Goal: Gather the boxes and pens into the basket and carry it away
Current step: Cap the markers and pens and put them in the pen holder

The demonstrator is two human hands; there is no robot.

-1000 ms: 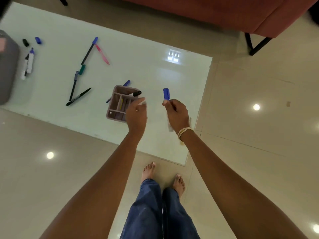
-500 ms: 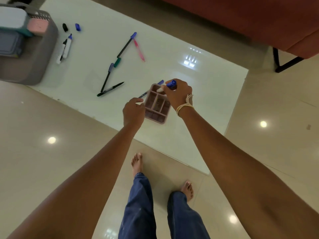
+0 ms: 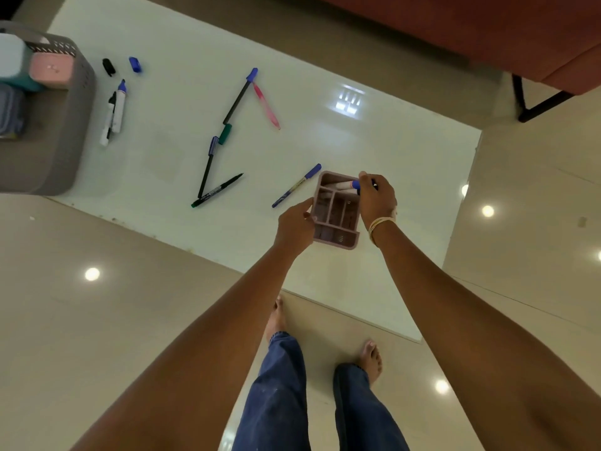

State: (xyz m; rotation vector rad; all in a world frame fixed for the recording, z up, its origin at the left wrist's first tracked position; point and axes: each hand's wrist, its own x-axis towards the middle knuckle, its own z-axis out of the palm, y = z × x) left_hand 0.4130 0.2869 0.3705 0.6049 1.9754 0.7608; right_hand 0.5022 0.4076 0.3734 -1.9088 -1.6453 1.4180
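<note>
Your right hand [image 3: 377,198] now lowering blue-capped marker [image 3: 343,185] into organizer box [image 3: 336,211], pinching cap; left hand [image 3: 294,227] gripping box's side, steadying it on desk [image 3: 374,151].

I think I am in a home, in a room for sitting. The floor [image 3: 97,320] is smooth and shiny and shows round spots of light, and my bare feet [image 3: 370,356] stand on it. At the top there is a big soft red-brown seat like a sofa [image 3: 487,30] on thin black legs, and right in front of it is a low, shiny white surface [image 3: 374,151] with pens [image 3: 237,96] lying on it.
</note>
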